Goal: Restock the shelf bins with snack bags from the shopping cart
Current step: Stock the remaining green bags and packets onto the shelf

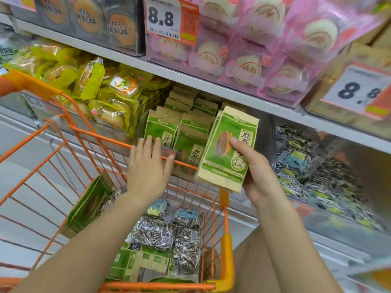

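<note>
Right hand [257,172] gripping green sunflower seed bag [229,146]: thumb on front face, fingers curled behind, bag upright, held just in front of shelf bin [169,154] front edge, at right end of green rows. Possibly a second bag behind it; can't tell. Left hand [148,168] flat, fingers straight, holding nothing, tips at front row of stocked green bags [161,132] over shopping cart [227,250] rim.

Next, by judgement: use left hand to press front row back, slot bag upright into right-side gap, face forward, bottom first.

Remaining in cart: clear seed bags [154,232], more green bags [88,205].

Readable: "原" on bag fronts, round seal reads roughly "原味自然". Price tags "8.8" [164,17] and [359,92]. Brand logo too small.
</note>
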### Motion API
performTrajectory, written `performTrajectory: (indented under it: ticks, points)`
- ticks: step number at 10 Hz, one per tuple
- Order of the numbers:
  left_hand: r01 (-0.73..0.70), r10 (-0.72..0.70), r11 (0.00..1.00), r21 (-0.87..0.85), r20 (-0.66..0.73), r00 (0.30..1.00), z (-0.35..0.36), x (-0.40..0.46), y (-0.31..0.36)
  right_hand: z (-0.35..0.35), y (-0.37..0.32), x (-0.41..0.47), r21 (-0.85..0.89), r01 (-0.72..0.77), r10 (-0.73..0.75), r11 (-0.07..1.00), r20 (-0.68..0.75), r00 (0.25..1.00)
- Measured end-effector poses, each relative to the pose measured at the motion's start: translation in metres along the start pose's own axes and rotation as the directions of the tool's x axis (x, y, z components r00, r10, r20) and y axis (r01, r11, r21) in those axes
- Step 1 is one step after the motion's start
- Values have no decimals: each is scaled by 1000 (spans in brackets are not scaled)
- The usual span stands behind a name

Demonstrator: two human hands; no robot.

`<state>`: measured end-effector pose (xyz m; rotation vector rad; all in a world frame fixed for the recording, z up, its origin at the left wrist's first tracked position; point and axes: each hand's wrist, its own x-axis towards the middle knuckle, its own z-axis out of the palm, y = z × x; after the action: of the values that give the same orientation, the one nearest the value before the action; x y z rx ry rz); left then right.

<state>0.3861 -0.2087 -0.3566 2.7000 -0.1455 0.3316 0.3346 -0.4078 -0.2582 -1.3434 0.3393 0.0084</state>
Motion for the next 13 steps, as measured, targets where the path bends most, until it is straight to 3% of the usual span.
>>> performTrajectory:
  ticks: [3, 5, 6, 7, 9, 11, 12, 13]
  points:
    - [-41, 43, 998, 39, -56, 998, 2, -4, -6, -22, -13, 90, 59, -38, 50, 997, -203, 978]
    - [-40, 43, 999, 29, -83, 996, 4, -4, -6, -13, 6, 140, 19, 47, -39, 999, -300, 953]
    - [-33, 35, 999, 27, -85, 996, 4, -4, -6, -17, 25, 149, -208, 45, -119, 977, -357, 927]
    - [-27, 29, 999, 16, -88, 996, 4, -3, -4, -19, 35, 151, -464, 8, -194, 886, -353, 916]
    - [-28, 27, 1000, -1, -86, 996, 4, -2, -4, -17, 38, 156, -667, -66, -171, 742, -284, 944]
    - [-32, 33, 999, 4, -71, 997, 5, -1, -5, -9, 36, 153, -724, 11, -245, 690, -219, 945]
    - [-36, 35, 999, -5, -71, 997, 4, -2, -5, -9, 35, 152, -664, -28, -182, 747, -244, 952]
    - [-30, 28, 998, -46, -43, 999, -1, -3, -4, -9, 26, 144, -483, -44, -121, 874, -306, 944]
